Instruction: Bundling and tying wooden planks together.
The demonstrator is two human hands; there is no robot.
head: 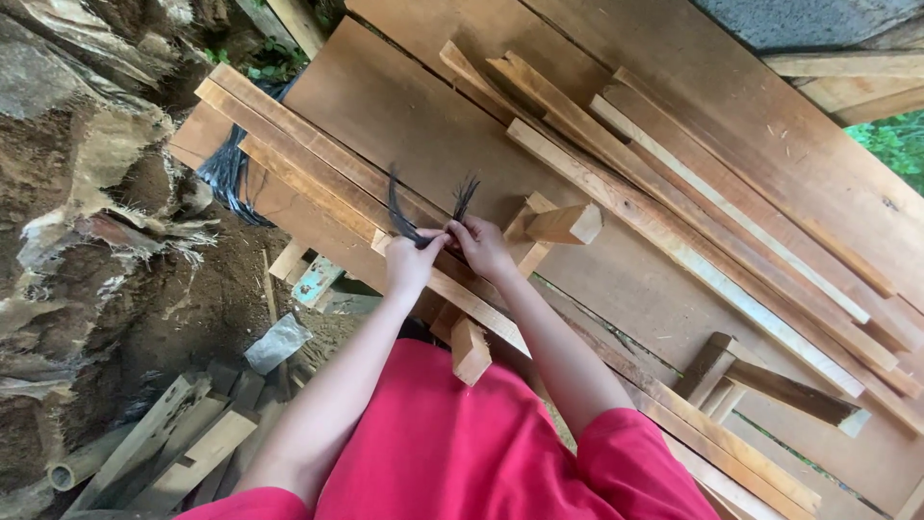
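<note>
Outdoor work spot, seen from the head camera: bare brown earth (pixel 192 308) and torn, weathered sacking (pixel 87 193) to the left of a broad wooden board (pixel 414 125) laid flat as a work surface.

Left edge of the board ending just above the dirt; beyond the board's far right edge, a strip of grey slab (pixel 799 19) and green leaves (pixel 895 144). Open bare wood on the board's middle, just beyond the hands; little free room on the board's right half, crossed by long planed slats (pixel 674 231) lying diagonally, pale and reddish, straight-edged, some stacked on each other.

Left hand (pixel 409 265) and right hand (pixel 481 248) close together over the board's near-left part, fingertips nearly meeting, both pinching a thin bunch of black strands (pixel 428 217); two frayed tufts curving up and away from the fingers. Strands apparently wrapped about a wooden strip (pixel 462 299) under the hands, wrap itself hidden by the fingers.

Short square wooden block (pixel 568 223) just right of the right hand, nearly touching the knuckles. Stubby offcut (pixel 469 351) sticking toward the body below the hands. Black plastic sheet (pixel 231 173) crumpled at the board's left edge. Small joined frame of dark sticks (pixel 760 385) near the board's lower right. Heap of rough grey-green offcuts (pixel 183 443) on the ground below the board's left edge, beside a scrap of clear plastic (pixel 277 342). Red sleeves and shirt (pixel 462 453) filling the bottom of the view.
</note>
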